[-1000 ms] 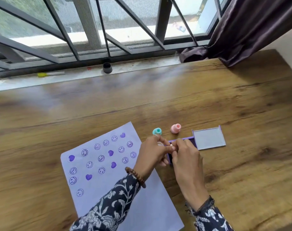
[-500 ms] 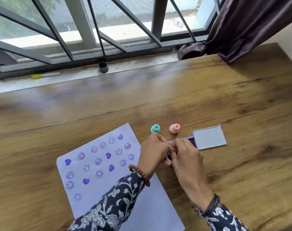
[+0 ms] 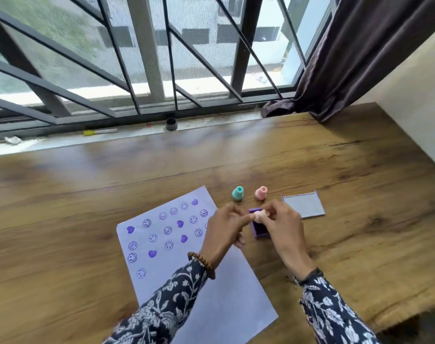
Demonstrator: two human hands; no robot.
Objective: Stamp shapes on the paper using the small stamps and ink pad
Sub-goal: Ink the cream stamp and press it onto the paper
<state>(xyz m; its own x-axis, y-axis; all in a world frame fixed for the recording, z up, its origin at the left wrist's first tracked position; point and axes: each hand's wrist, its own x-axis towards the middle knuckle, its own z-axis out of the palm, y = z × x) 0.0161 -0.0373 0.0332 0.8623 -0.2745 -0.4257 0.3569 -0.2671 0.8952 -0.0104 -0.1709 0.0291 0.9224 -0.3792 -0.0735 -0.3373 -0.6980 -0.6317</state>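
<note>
Nearest to the person, the lower half of the pale lilac sheet of paper (image 3: pixel 186 256) is still blank. It lies toward the near edge of the wooden table (image 3: pixel 360 182). Its upper half already carries rows of purple smiley faces and hearts, so I judge the work is about half done.

Just beyond the paper's right edge, both hands meet over the small purple ink pad box (image 3: pixel 259 231). The right hand (image 3: pixel 282 229) has its fingertips closed around a small pale pink stamp (image 3: pixel 258 215), which seems to be pressed on the pad. The left hand (image 3: pixel 225 225) is loosely curled, with one finger touching the stamp; whether it grips anything I cannot tell.

Farther, a teal stamp (image 3: pixel 237 193) and a pink stamp (image 3: pixel 260 193) stand upright and unused, with the open grey lid (image 3: pixel 303 204) beside them.

The inking step appears to be in progress; more prints remain.
</note>
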